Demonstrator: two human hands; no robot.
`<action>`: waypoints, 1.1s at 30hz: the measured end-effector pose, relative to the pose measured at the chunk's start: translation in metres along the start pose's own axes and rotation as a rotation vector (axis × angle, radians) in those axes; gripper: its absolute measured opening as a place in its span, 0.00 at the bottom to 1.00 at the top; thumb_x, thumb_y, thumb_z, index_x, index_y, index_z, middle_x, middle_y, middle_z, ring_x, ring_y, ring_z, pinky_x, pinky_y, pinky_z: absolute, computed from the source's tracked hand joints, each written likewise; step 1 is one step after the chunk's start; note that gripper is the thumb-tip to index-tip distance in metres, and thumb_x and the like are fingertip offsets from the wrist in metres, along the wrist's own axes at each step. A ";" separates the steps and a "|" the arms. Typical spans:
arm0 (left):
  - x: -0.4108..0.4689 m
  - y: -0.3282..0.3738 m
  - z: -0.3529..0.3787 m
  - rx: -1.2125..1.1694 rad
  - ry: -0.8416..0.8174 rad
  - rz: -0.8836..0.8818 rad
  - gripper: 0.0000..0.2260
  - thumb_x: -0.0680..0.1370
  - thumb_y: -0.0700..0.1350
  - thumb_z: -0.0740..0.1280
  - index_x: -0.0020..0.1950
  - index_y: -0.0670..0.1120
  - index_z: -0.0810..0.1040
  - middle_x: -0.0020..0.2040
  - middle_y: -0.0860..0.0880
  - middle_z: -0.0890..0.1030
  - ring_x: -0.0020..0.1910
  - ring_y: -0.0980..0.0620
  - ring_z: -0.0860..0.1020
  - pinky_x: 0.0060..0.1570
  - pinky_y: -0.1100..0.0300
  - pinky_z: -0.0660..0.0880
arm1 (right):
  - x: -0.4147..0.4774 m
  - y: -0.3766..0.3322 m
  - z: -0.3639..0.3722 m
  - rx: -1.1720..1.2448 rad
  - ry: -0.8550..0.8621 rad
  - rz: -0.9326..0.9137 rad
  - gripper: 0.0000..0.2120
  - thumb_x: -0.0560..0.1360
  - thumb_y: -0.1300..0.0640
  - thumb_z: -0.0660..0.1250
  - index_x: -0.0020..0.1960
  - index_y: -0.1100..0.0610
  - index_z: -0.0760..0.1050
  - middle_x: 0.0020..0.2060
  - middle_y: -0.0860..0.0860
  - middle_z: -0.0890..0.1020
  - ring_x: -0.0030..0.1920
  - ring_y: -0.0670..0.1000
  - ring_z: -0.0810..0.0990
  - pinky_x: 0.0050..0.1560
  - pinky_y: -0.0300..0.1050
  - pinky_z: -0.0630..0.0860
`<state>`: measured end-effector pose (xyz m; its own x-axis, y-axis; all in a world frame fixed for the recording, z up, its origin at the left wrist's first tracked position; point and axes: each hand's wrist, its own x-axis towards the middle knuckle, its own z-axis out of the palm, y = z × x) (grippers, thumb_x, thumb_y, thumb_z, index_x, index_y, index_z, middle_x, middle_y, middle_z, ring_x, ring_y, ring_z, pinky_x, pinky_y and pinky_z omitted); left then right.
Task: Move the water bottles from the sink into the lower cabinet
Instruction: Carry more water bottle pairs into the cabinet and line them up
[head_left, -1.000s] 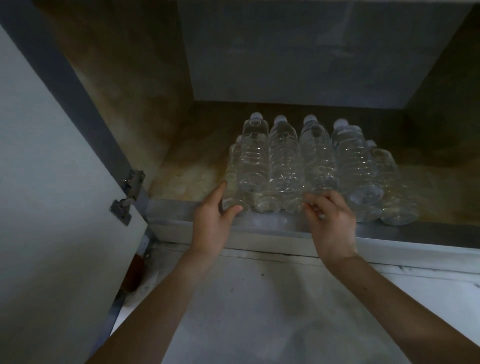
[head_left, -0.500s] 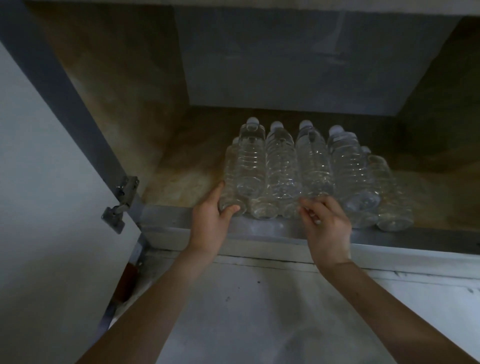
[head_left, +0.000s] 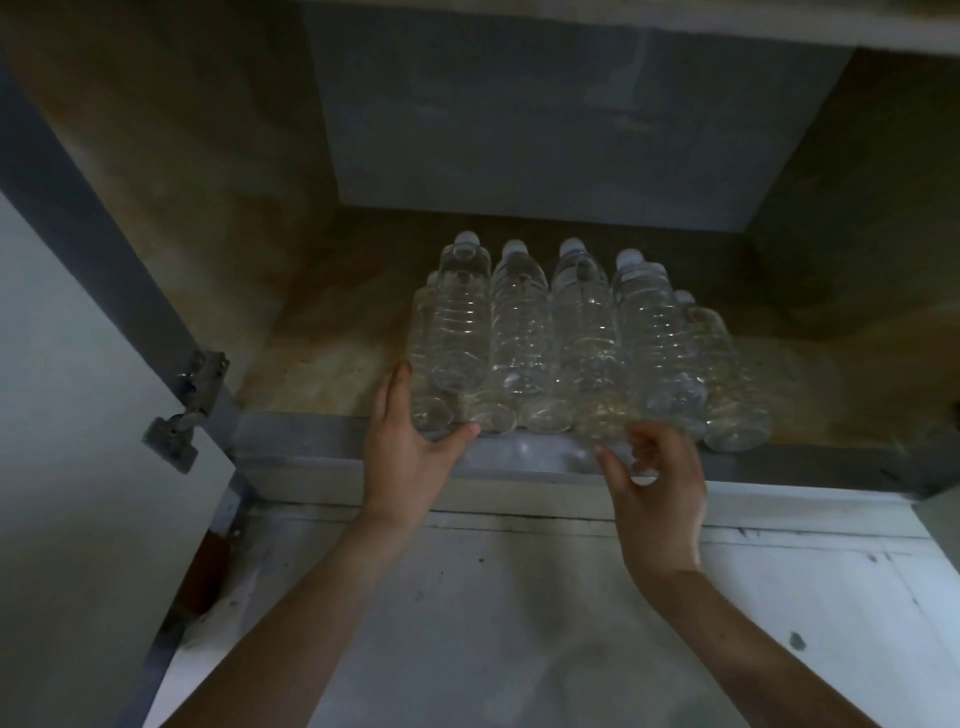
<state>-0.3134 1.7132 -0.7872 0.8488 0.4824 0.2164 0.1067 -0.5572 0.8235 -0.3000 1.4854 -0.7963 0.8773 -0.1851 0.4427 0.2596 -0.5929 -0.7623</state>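
The lower cabinet (head_left: 519, 130) fills the upper part of the view, open, with a grey back wall and stained brown side walls and bottom. Its pale door (head_left: 62, 467) stands swung out on the left. Below the cabinet's grey front sill (head_left: 311, 441) lies a whitish, scuffed floor (head_left: 519, 623).

The clear water bottles (head_left: 524, 332) lie inside the cabinet on its bottom, just behind the sill. They are on their sides in two layers, caps toward the back wall and bases toward the front. Four of them sit side by side on top, and the lower row sticks out past them on both sides.

Both bare forearms reach in from below, with the hands well apart. The left hand (head_left: 410, 457) is at the left end of the pile, fingers straight up along the side of the leftmost lower bottle and thumb stretched across the front of its base. The right hand (head_left: 660, 493) is blurred, with its fingers half curled just in front of the bases near the middle of the row; I cannot tell whether it touches or holds anything.

A metal hinge (head_left: 192, 400) joins the door to the cabinet's left frame
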 end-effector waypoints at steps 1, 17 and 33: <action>0.000 0.001 0.003 0.000 0.020 -0.004 0.44 0.66 0.51 0.80 0.76 0.42 0.64 0.74 0.42 0.68 0.72 0.45 0.67 0.70 0.56 0.66 | 0.001 0.004 -0.001 0.024 0.007 0.042 0.15 0.69 0.61 0.77 0.51 0.52 0.76 0.44 0.49 0.77 0.42 0.51 0.77 0.44 0.27 0.70; 0.002 0.003 0.014 -0.007 0.069 -0.009 0.45 0.68 0.49 0.80 0.78 0.41 0.61 0.75 0.41 0.67 0.73 0.45 0.66 0.65 0.71 0.58 | 0.019 0.009 0.010 0.067 0.066 0.095 0.09 0.72 0.62 0.75 0.48 0.57 0.77 0.37 0.48 0.80 0.38 0.46 0.81 0.41 0.26 0.75; -0.015 0.012 0.023 0.065 0.145 0.043 0.42 0.69 0.51 0.78 0.76 0.37 0.63 0.76 0.39 0.64 0.74 0.42 0.63 0.67 0.62 0.59 | 0.030 0.028 -0.044 -0.207 0.134 0.175 0.37 0.68 0.52 0.79 0.72 0.57 0.66 0.66 0.59 0.69 0.64 0.58 0.69 0.57 0.47 0.68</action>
<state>-0.3135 1.6837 -0.7924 0.7702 0.5468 0.3283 0.1085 -0.6196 0.7773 -0.2842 1.4285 -0.7832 0.8370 -0.3921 0.3817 0.0094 -0.6872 -0.7264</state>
